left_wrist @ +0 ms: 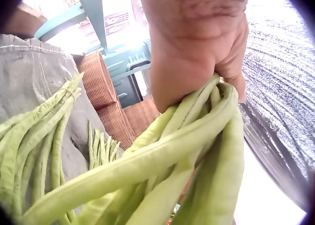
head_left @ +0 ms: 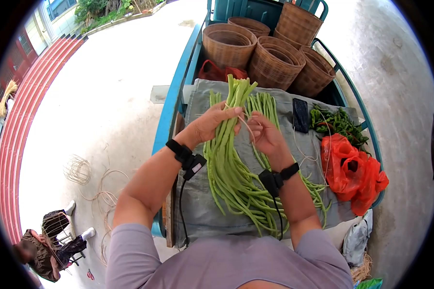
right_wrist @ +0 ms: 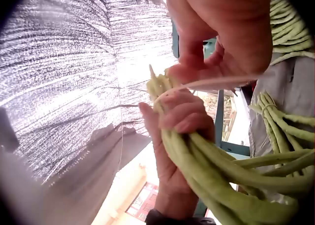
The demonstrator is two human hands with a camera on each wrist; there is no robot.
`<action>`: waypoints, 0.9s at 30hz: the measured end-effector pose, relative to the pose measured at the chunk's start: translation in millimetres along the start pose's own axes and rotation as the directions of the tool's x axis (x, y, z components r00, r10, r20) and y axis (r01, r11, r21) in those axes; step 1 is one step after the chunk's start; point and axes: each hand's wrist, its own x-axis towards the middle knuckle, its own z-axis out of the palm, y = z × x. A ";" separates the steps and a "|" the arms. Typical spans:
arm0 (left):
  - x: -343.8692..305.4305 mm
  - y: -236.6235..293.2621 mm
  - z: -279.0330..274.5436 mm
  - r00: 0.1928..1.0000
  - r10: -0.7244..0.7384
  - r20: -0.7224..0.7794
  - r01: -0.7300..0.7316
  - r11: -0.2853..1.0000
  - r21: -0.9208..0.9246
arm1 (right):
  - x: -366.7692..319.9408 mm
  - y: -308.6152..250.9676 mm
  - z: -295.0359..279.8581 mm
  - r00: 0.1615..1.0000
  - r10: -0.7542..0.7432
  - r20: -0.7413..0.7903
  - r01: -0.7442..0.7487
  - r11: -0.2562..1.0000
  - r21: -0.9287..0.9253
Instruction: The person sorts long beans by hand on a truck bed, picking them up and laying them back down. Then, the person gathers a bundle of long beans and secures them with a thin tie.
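My left hand (head_left: 211,124) grips a bundle of long green beans (head_left: 224,154) close to its upper end, the beans trailing down over the grey cloth (head_left: 197,103). A thin pale strip (right_wrist: 211,82) passes round the bundle just above the left fingers. In the head view my right hand (head_left: 269,138) pinches the strip, to the right of the beans. Close up in the left wrist view, the beans bend below the left hand (left_wrist: 202,52). Another bundle of long beans (head_left: 266,107) lies on the cloth behind the right hand.
Several wicker baskets (head_left: 229,43) stand at the back of the blue cart (head_left: 171,111). On the right lie a phone (head_left: 300,114), green peppers (head_left: 340,123) and a red plastic bag (head_left: 345,164). A seated person (head_left: 43,245) is at lower left, near loose strips (head_left: 106,197).
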 end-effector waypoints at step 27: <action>0.6 -5.5 -3.7 0.971 -0.089 -0.223 0.110 0.991 0.082 | -19.4 6.2 37.8 0.784 -0.475 0.399 0.492 0.084 -0.867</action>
